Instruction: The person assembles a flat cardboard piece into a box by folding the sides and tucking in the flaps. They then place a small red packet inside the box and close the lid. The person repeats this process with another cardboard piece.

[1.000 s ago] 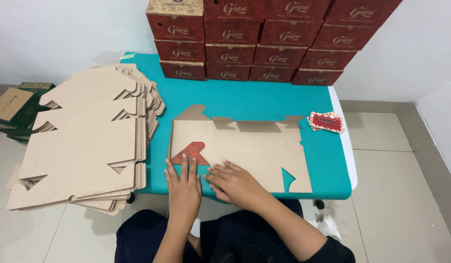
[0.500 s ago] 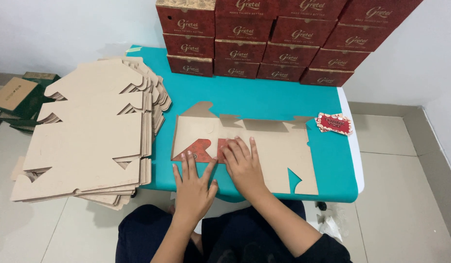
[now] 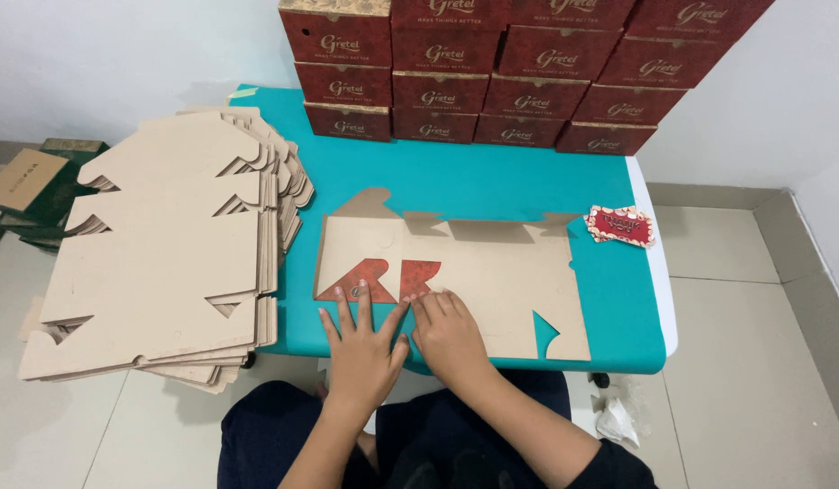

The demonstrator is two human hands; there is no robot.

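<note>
Left hand (image 3: 363,349) flat, fingers spread, pressing the near edge of the box blank (image 3: 492,281); right hand (image 3: 451,333) flat beside it, fingertips on a folded red flap (image 3: 417,276). Neither grip closed on anything. Blank lies flat on the teal desk (image 3: 492,181). Likely light, thin, stiff card that creases easily; best taken by edges or flaps. Blank stack (image 3: 166,244) left, red boxes (image 3: 492,72) far.

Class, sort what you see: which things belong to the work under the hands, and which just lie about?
In use: flat cardboard blank, its two red flaps, left hand, right hand.

Lying about: stack of blanks, red boxes, small red card, crumpled paper on the floor.
</note>
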